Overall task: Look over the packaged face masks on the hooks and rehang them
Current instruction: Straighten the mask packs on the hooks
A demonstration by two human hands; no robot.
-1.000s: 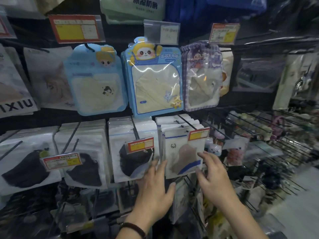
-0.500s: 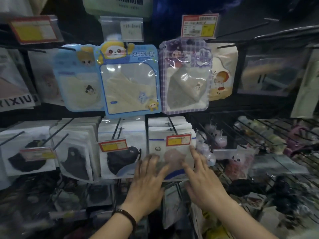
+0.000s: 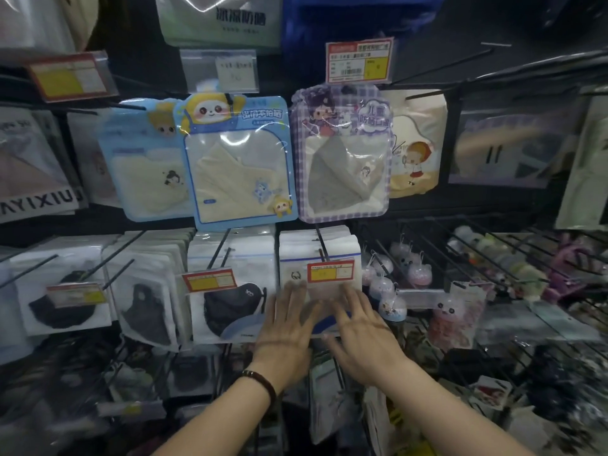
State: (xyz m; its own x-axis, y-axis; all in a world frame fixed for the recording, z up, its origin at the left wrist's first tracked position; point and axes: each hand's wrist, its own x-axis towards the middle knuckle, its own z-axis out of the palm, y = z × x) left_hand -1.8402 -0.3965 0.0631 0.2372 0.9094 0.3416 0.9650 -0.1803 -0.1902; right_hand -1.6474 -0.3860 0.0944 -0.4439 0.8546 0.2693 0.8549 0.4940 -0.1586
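A stack of white mask packets hangs on a black hook in the lower row, with a red and yellow price tag in front. My left hand and my right hand lie flat against the front packet, fingers straight and spread. To the left hang more white packets holding black masks. Above them hang a blue cartoon mask pack and a purple checked one.
Small round keychain toys dangle from hooks just right of my right hand. Bare black hooks stick out at the right. More packets hang below my hands. Price tags stand above the top row.
Both hands moved up and inward from the packet's sides onto its front. The view shifted right, so the shelf slid left in the frame.
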